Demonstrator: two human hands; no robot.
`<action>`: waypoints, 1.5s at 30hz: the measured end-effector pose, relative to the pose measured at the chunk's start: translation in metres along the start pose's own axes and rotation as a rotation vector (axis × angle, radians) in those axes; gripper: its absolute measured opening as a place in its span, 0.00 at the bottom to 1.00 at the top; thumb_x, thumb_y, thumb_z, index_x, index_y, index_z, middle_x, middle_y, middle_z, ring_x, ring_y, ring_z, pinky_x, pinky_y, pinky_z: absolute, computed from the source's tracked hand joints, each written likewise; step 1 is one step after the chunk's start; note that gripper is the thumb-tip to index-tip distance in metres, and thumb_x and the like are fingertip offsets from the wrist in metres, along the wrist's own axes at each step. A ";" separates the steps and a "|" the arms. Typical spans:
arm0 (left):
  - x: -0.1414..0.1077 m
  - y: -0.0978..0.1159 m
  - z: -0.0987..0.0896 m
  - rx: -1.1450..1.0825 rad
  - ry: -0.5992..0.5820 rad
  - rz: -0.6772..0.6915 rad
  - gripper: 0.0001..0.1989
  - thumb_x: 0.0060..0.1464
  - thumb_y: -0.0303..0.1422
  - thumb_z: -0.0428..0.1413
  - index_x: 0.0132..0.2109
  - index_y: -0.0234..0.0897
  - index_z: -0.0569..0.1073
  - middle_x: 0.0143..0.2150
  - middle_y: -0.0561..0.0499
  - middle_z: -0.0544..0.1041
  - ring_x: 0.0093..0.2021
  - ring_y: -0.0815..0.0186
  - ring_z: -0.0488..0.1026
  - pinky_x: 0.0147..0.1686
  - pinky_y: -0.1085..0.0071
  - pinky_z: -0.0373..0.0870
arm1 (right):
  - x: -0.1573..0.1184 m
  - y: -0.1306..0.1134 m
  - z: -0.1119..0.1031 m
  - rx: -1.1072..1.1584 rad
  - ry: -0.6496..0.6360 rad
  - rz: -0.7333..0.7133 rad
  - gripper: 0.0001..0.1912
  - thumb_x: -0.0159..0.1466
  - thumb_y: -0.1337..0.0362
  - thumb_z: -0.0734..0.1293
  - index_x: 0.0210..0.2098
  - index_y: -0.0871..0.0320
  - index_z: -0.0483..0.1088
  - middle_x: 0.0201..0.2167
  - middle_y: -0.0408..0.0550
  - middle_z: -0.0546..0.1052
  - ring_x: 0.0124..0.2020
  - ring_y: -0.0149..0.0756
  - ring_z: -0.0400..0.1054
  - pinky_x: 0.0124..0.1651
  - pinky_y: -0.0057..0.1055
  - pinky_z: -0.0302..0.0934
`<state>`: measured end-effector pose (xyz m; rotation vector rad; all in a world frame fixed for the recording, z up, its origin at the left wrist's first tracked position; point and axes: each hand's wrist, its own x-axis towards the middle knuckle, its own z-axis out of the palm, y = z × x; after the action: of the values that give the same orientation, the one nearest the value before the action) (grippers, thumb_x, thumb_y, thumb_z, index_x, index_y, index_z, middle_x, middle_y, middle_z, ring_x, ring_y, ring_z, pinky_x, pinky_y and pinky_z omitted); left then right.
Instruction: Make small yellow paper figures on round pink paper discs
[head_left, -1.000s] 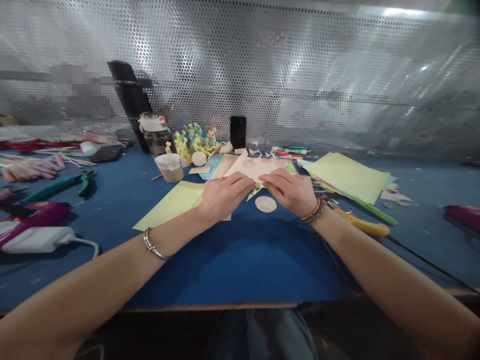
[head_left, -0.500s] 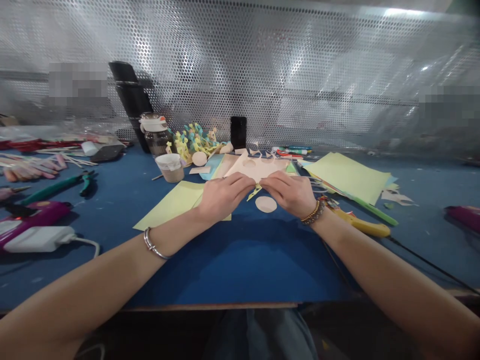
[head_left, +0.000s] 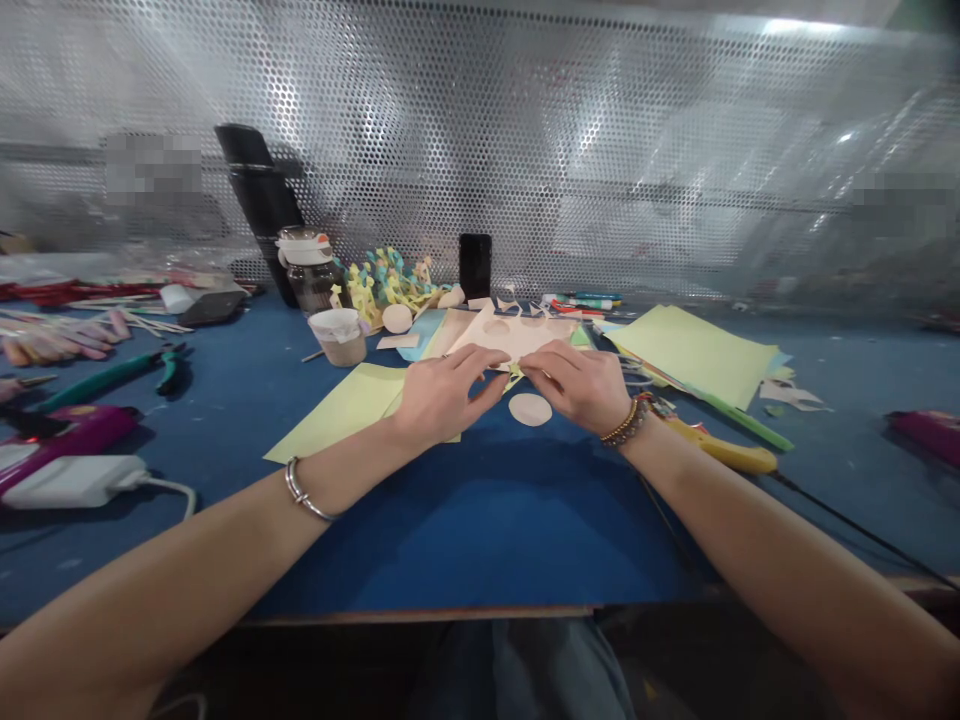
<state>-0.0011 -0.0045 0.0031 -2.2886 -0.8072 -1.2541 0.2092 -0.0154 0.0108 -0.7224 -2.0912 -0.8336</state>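
Over the middle of the blue table, my left hand [head_left: 448,392] has its thumb spread from its fingers, the fingertips beside a small yellow-green paper piece [head_left: 514,376]. My right hand [head_left: 586,384] pinches that paper piece at its right side; its exact shape is partly hidden by the fingers. Just below it a pale paper circle [head_left: 530,409] lies flat on the table. Behind my hands is a cream paper sheet [head_left: 536,335] with round cut-outs. A yellow sheet [head_left: 337,415] lies partly under my left wrist.
A paper cup [head_left: 339,337], a lidded bottle [head_left: 306,268] and several paper stars on strips [head_left: 390,285] stand at the back left. A phone [head_left: 475,266] leans upright. To the right are yellow sheets [head_left: 697,350], a green craft knife [head_left: 746,420] and a yellow-handled tool [head_left: 724,448].
My left thumb has moved down, away from its fingers, opening the pinch beside the paper piece. My right hand has hardly moved.
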 end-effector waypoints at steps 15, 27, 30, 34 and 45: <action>-0.001 -0.004 0.003 0.000 -0.001 0.032 0.08 0.60 0.36 0.53 0.41 0.40 0.76 0.38 0.53 0.81 0.33 0.71 0.77 0.27 0.76 0.66 | 0.004 0.006 0.002 0.035 -0.052 -0.029 0.11 0.65 0.66 0.62 0.46 0.56 0.72 0.37 0.45 0.78 0.30 0.28 0.69 0.31 0.26 0.59; -0.001 -0.003 0.001 -0.029 -0.116 -0.164 0.11 0.60 0.41 0.53 0.42 0.40 0.75 0.39 0.53 0.80 0.29 0.71 0.76 0.25 0.75 0.63 | 0.006 0.011 0.003 -0.007 -0.056 -0.061 0.08 0.66 0.66 0.62 0.40 0.56 0.73 0.36 0.44 0.78 0.29 0.28 0.69 0.30 0.27 0.56; 0.000 -0.002 0.001 -0.010 -0.109 -0.138 0.11 0.61 0.40 0.52 0.41 0.41 0.76 0.39 0.53 0.80 0.28 0.71 0.75 0.24 0.74 0.62 | 0.005 0.011 0.002 -0.009 -0.069 -0.053 0.08 0.66 0.66 0.62 0.40 0.56 0.73 0.35 0.43 0.78 0.29 0.28 0.68 0.29 0.27 0.55; -0.001 -0.004 0.003 -0.014 -0.074 -0.079 0.10 0.62 0.37 0.51 0.41 0.41 0.76 0.39 0.53 0.81 0.32 0.70 0.76 0.26 0.75 0.63 | 0.004 0.010 0.003 -0.008 -0.103 -0.046 0.09 0.66 0.65 0.61 0.40 0.56 0.73 0.35 0.43 0.78 0.27 0.28 0.67 0.29 0.27 0.55; 0.000 -0.001 0.001 -0.022 -0.111 -0.107 0.10 0.61 0.36 0.51 0.43 0.40 0.75 0.39 0.51 0.80 0.30 0.70 0.76 0.25 0.75 0.63 | 0.002 0.010 0.002 -0.014 -0.119 -0.046 0.09 0.66 0.64 0.61 0.40 0.56 0.73 0.36 0.44 0.78 0.27 0.28 0.66 0.30 0.27 0.55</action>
<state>-0.0013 -0.0028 0.0025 -2.3776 -0.9709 -1.1944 0.2146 -0.0069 0.0145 -0.7501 -2.2171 -0.8500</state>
